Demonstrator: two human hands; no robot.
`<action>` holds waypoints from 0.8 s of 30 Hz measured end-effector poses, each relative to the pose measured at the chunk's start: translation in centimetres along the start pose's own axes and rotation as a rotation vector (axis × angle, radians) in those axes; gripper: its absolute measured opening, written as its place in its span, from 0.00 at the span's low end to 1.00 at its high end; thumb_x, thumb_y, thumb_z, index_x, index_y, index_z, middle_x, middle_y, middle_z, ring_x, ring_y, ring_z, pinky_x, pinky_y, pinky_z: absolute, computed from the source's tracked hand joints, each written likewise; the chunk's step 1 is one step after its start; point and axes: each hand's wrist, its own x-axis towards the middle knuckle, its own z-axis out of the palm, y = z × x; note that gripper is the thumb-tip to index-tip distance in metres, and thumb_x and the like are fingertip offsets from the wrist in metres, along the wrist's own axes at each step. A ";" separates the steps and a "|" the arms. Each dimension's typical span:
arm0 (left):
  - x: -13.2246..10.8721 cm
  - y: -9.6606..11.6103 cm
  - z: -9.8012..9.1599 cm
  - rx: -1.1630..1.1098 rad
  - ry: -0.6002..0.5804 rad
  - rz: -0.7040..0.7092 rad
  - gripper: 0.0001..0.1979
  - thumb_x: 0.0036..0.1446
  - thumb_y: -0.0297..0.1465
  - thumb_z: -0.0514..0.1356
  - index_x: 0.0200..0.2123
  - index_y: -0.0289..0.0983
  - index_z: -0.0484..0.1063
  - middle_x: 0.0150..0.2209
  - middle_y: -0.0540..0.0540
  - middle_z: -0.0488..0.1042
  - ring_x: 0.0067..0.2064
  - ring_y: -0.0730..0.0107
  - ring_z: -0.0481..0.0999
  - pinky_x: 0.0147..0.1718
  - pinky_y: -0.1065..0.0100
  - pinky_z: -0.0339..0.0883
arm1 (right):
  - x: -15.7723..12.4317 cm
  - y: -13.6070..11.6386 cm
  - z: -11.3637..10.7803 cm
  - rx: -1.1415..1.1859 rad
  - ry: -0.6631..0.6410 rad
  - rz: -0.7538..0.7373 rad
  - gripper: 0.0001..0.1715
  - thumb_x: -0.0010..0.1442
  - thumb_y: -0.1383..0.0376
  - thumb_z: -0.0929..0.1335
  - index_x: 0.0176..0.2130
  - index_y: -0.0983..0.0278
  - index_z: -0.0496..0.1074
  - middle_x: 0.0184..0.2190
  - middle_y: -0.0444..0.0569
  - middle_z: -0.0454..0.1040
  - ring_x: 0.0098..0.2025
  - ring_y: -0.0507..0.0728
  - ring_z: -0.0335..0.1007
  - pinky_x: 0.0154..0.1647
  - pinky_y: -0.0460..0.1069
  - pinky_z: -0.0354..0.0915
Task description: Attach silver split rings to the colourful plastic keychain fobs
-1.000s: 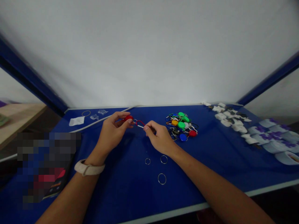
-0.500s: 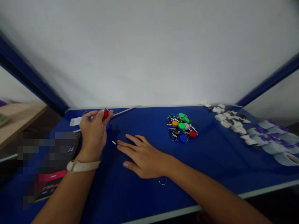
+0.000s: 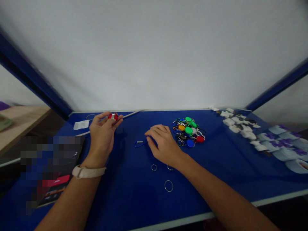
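My left hand (image 3: pixel 103 131) pinches a red badge reel (image 3: pixel 112 117), round with a metal clip strip, raised over the left part of the table. To the right, my right hand (image 3: pixel 163 144) is low over the tabletop with its fingers curled together. A blue carabiner (image 3: pixel 139 144) sticks out to the left from under those fingertips; whatever it joins is hidden by the hand. Just beyond the right hand lies a pile of badge reels (image 3: pixel 188 131) in green, blue, orange, red and other colours, with carabiners on them.
Loose metal split rings (image 3: pixel 168 186) lie near the right wrist. A dark box or booklet (image 3: pixel 69 166), partly blurred out, is at left, near a white paper tag (image 3: pixel 81 125) and a cable (image 3: pixel 131 114). White connectors (image 3: pixel 237 123) and tape rolls (image 3: pixel 284 141) line the right side.
My right hand has moved right and curled its fingers, and the blue carabiner has come along with it. My left hand has shifted slightly right, still holding the red badge reel.
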 end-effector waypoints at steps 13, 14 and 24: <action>-1.0 0.0 0.4 0.109 -0.153 -0.119 0.14 0.46 0.22 0.64 0.38 0.36 0.71 0.35 0.47 0.78 0.40 0.63 0.81 0.46 0.59 0.75 | -0.4 0.0 -0.1 -0.057 -0.325 -0.115 0.17 0.68 0.62 0.65 0.54 0.61 0.74 0.56 0.54 0.71 0.59 0.63 0.59 0.57 0.60 0.54; -1.0 -0.1 0.4 0.112 -0.165 -0.126 0.14 0.46 0.22 0.64 0.39 0.36 0.71 0.35 0.46 0.78 0.40 0.63 0.81 0.46 0.59 0.75 | -0.4 0.0 -0.1 -0.046 -0.322 -0.118 0.15 0.68 0.62 0.65 0.52 0.61 0.75 0.55 0.54 0.71 0.59 0.63 0.59 0.58 0.59 0.54; -1.8 0.1 0.8 0.138 -0.309 -0.228 0.15 0.46 0.22 0.63 0.40 0.33 0.76 0.39 0.43 0.79 0.44 0.60 0.81 0.53 0.56 0.71 | -0.2 0.4 -0.7 0.015 -0.315 -0.112 0.06 0.64 0.64 0.69 0.41 0.65 0.74 0.50 0.54 0.73 0.57 0.61 0.61 0.58 0.57 0.55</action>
